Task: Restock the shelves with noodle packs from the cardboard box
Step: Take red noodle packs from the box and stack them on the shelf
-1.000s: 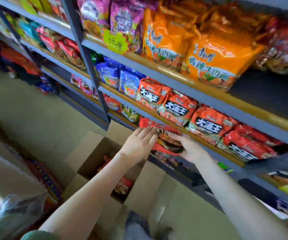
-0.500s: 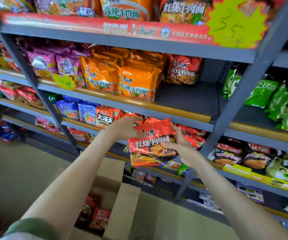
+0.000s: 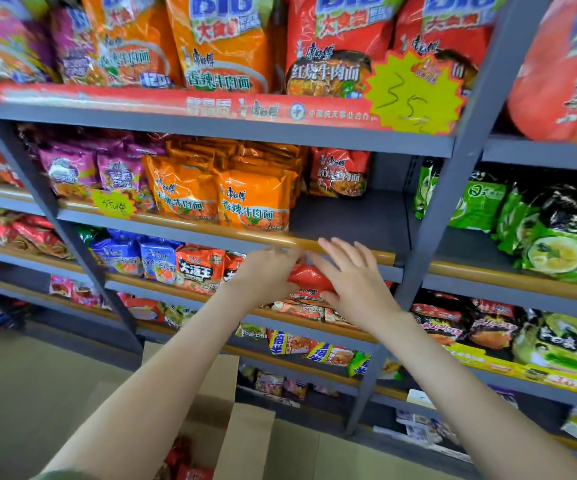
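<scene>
We hold the red noodle pack (image 3: 309, 279) higher than before: left hand (image 3: 267, 276) grips its end, right hand (image 3: 354, 280) presses it flat-fingered. Bare shelf gap (image 3: 349, 216) sits just above the grip, so placing is likely next.

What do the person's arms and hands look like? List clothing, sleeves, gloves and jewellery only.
The left hand and right hand are bare: no gloves, rings or watch show. Both forearms are uncovered. A sliver of green sleeve shows on the left arm at the picture's bottom edge; no sleeve shows on the right arm.
</scene>
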Tool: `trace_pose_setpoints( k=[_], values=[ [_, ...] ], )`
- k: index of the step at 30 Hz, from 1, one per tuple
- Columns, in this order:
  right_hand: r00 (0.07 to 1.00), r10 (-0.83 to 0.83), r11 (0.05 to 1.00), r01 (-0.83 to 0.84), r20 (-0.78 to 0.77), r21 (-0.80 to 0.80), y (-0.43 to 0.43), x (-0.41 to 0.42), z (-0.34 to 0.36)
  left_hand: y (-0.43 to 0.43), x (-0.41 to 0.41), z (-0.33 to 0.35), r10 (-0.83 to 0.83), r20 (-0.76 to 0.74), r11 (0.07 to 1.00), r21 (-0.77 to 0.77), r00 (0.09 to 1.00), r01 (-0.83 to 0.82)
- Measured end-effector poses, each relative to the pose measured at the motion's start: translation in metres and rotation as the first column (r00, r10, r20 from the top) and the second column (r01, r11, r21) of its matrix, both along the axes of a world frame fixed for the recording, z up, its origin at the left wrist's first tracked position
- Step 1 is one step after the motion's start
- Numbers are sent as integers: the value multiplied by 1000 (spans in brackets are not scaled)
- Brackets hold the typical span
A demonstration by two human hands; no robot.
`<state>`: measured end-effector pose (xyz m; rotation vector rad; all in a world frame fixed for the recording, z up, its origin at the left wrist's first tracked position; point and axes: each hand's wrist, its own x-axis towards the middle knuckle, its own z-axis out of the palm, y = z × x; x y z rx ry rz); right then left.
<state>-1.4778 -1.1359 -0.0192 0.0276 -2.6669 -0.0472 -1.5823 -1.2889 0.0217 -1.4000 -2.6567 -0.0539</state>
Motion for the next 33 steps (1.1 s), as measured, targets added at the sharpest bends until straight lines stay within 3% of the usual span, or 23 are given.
trace_pose_setpoints(
  k=[5,9,12,15,24,29,33],
  values=[
    [980,-89,995,80,-179,-53,-5,-6,4,9,7,7,-137,-351,964,166,926,206],
    [923,-91,996,74,-373,-59,2,-5,20,22,2,2,-123,-529,876,340,840,342],
    [887,-106,994,84,-450,-68,12,-12,30,33,-6,2,-105,-598,833,384,795,399],
    [874,-119,993,101,-471,-64,25,-29,29,49,-18,5,-105,-579,841,382,809,383],
    [919,-310,951,304,-242,-65,74,-89,38,103,-73,13,-117,-443,932,260,889,253],
    [932,-362,932,363,-31,11,94,-113,43,130,-98,15,-105,-496,966,154,862,207],
    [908,-417,905,418,-31,84,103,-129,44,148,-112,9,-69,-519,972,159,852,175]
  ],
)
